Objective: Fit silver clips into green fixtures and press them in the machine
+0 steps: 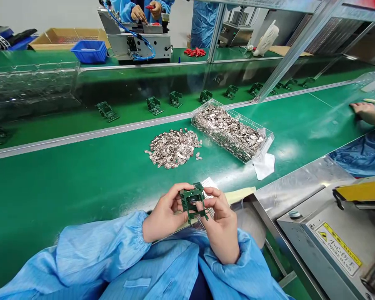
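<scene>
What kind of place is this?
Most likely an electronics assembly line: both hands hold a green part, matching pieces sit along the conveyor belt, beside piled metal clips.

1. Green frame part [193,203]: lower edge covered by the right hand [222,227] fingers.
2. Yellow warning label [342,248]: print too small to read.
3. Co-worker's hand [367,112]: forearm cut off at the frame edge, grasp possibly empty.

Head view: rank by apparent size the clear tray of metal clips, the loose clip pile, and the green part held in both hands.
1. Clear tray of metal clips
2. Loose clip pile
3. Green part, smallest even though nearest the camera, held by the left hand and right hand
</scene>
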`<state>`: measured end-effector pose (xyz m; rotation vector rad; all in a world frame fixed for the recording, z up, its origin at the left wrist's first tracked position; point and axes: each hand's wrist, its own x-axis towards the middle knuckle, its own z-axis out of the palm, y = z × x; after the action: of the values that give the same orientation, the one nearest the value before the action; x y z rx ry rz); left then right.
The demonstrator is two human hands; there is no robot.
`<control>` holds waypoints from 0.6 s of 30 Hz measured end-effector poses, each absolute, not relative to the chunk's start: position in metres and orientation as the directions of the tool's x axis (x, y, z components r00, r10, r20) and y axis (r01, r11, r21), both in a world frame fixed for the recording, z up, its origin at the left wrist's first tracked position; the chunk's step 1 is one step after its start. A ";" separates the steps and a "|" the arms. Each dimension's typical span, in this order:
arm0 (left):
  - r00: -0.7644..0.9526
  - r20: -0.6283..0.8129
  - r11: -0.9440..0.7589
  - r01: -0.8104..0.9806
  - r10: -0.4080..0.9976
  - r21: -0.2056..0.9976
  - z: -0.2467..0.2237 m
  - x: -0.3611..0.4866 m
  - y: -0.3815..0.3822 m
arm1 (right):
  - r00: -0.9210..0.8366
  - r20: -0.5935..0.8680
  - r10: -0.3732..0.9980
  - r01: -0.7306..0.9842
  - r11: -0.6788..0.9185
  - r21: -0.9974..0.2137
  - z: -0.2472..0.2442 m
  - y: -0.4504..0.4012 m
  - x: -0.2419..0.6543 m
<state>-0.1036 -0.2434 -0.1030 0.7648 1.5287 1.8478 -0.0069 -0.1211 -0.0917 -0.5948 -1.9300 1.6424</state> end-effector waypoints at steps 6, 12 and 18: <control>-0.616 0.064 -0.074 0.009 0.785 0.997 -0.104 -0.104 -0.247 | -0.737 0.184 0.650 -0.015 0.256 -0.967 -0.090 -0.123 -0.008; -0.643 0.141 -0.024 0.188 0.753 0.982 -0.107 -0.105 -0.248 | -0.733 0.166 0.660 -0.020 0.223 -0.975 -0.092 -0.126 -0.009; -0.683 0.115 -0.013 0.153 0.721 0.988 -0.105 -0.100 -0.248 | -0.764 -0.037 0.644 -0.037 -0.101 -0.994 -0.094 -0.129 -0.010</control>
<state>-0.0998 -0.2476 -0.1050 0.9055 1.8355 1.7414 -0.0097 -0.1292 -0.0941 -0.6639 -1.7075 1.9157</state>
